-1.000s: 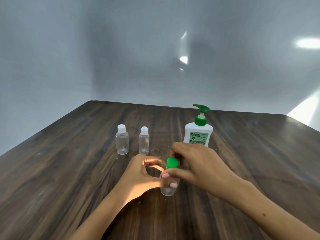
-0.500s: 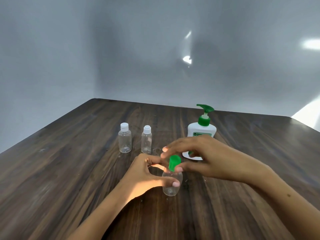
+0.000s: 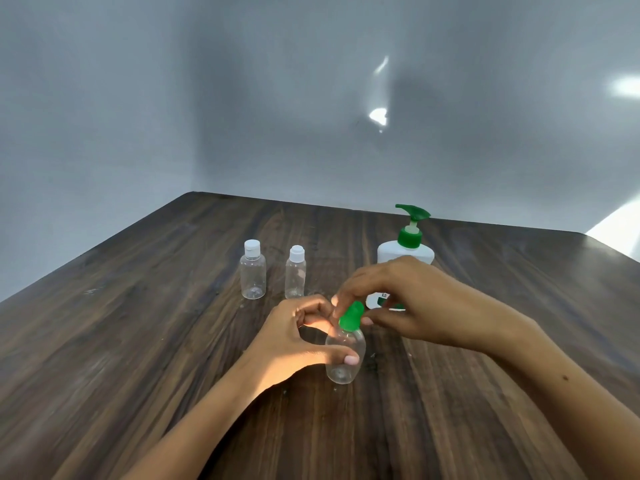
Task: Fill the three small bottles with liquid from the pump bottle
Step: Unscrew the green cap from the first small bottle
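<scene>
Lower centre of frame: small clear bottle standing on dark wooden table, looks empty. Left hand curled round bottle body, thumb across front, fingers behind. Right hand pinching green cap between thumb and fingertips; cap tilted at bottle neck, on or off cannot tell. Centre left: two more clear small bottles with white caps, upright, side by side, apart from each other, capped. Centre right: white pump bottle with green pump, upright, partly hidden behind right hand. Grey wall across upper frame.
</scene>
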The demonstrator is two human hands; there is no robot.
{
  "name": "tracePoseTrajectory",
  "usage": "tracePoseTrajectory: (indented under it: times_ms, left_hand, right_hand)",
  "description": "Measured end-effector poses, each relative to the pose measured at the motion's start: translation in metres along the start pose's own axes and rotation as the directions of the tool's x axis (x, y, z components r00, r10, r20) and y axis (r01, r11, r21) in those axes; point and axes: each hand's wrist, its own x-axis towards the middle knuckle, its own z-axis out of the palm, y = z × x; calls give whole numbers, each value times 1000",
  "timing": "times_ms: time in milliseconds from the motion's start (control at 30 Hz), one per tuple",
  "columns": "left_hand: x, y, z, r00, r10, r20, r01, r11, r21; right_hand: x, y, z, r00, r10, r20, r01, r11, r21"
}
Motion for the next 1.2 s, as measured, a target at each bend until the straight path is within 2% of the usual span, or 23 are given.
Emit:
tracePoseTrajectory:
  times_ms: [67,167,367,500,533,600,700,833,1033,1200]
  left_hand:
    - [0,-2,0,1000,5,1,-5,1000,-19]
    - [2,-4,0,999,10,-34,-10,1000,-18]
    - [1,-2,2,999,-21,-27,21,999,-25]
    - [1,-5,1,1000,-14,-25,14,1000,-8]
    - [1,-5,1,1000,-6,-27,6,1000,-2]
    - [1,-5,3,999,16,-37,-16,1000,1]
    - [2,-6,3,998,32,-49,-31,999,20]
    - [2,-7,2,1000,15,-27,-15,1000,0]
    - [3,-4,-3,999,33,5,-33,999,-4]
    - [4,-6,-2,998,44,34,-44,999,-8]
  right_hand:
    - [-1,-1,-1,1000,18,23,-17,1000,-26]
    - [1,-8,9,999,28,20,-24,982,-186]
    - [2,-8,2,997,-23,79,32,992,-119]
    - [0,-6,7,1000,-20,-21,17,994,-103]
    - [-3,-4,7,998,8,-70,-13,997,-79]
    - [-7,3,10,991,44,-129,-34,996,76]
    - [-7,9,12,996,13,-88,11,965,263]
    - [-3,13,7,997,-53,-62,70,947,312]
    - [-6,19,7,986,-135,-98,164,893,420]
    - [-10,24,11,981,-136,-139,186,870,458]
